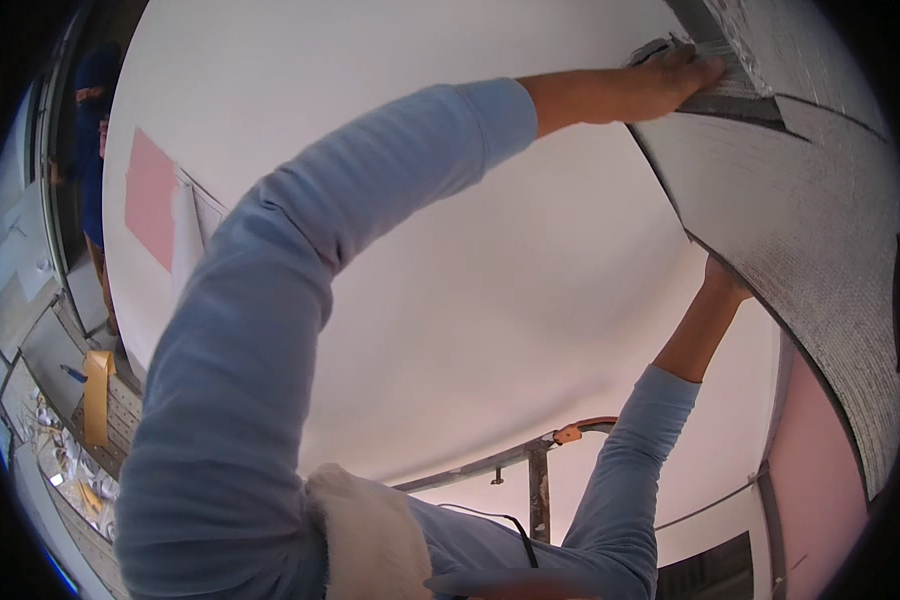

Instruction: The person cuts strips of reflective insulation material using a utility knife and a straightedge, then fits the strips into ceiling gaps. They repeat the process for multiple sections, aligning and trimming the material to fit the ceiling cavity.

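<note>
Our blue sleeves run up to the grey sheet, R side of view. Our L hand is at its upper L corner, fingers out; can't tell if gripping. Our R hand is mostly hidden behind its L edge, so grip unclear. Beyond: white surface w/ pink patch; far L, a person in dk clothes.

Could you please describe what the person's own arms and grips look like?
The left sleeve and right sleeve are plain light blue and creased, the left one ending in a seamed cuff. The left grip wears no glove; the right grip is mostly hidden, though its visible part is bare. No cables or markings show on either sleeve.
</note>
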A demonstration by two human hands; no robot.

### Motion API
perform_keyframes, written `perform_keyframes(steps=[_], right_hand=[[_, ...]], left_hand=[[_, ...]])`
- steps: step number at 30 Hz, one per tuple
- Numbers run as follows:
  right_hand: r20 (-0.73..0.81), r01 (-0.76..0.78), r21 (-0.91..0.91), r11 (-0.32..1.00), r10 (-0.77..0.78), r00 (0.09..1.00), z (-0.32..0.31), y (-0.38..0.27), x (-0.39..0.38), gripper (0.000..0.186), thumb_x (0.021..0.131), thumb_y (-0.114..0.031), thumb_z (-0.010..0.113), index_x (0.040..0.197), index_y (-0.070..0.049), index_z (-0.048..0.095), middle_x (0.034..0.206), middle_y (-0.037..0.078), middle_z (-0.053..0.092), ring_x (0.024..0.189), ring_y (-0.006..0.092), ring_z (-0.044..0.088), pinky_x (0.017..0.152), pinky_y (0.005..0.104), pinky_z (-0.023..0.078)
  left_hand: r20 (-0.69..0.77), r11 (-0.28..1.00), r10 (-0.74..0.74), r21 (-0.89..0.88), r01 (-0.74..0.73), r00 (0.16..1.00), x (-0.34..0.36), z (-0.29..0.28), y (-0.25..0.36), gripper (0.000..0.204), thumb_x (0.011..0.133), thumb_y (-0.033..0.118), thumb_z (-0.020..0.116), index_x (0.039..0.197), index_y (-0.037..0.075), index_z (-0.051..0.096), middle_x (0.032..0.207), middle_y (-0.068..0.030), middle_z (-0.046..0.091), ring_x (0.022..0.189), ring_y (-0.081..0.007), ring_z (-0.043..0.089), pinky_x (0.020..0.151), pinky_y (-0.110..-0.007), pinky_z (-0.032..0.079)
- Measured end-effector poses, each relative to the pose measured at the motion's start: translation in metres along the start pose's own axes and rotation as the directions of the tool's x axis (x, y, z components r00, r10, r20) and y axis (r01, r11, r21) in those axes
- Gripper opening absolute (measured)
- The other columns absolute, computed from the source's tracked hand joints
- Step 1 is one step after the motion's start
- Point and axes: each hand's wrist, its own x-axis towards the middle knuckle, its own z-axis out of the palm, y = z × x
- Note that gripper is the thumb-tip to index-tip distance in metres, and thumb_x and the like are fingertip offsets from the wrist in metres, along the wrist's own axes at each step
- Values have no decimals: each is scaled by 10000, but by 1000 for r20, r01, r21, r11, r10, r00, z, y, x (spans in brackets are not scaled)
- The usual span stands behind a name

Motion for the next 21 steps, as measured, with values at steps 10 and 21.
perform_keyframes(steps=[10, 21], right_hand=[[127, 97, 10, 995, -98, 987, 4, 2, -6, 934, 886, -763, 525, 1502, -65, 446, 1502, 146, 480, 1448, 327, 403, 1172, 520, 364], [36, 43, 167, 985, -50, 998, -6, 8, 2, 819, 923, -698, 541, 1477, -97, 480, 1513, 106, 490, 1455, 318, 396, 1219, 503, 286]], left_hand=[[-306, 996, -82, -55, 68, 948, -22, 15, -6, 829, 1053, 656, 210, 1610, 41, 228, 1668, -218, 225, 1560, -387, 170, 1264, -496, 192], [-285, 982, 175, 118, -147, 942, -5, 31, -25, 853, 1059, 649, 203, 1572, -29, 271, 1604, -314, 299, 1504, -455, 273, 1241, -524, 228]])
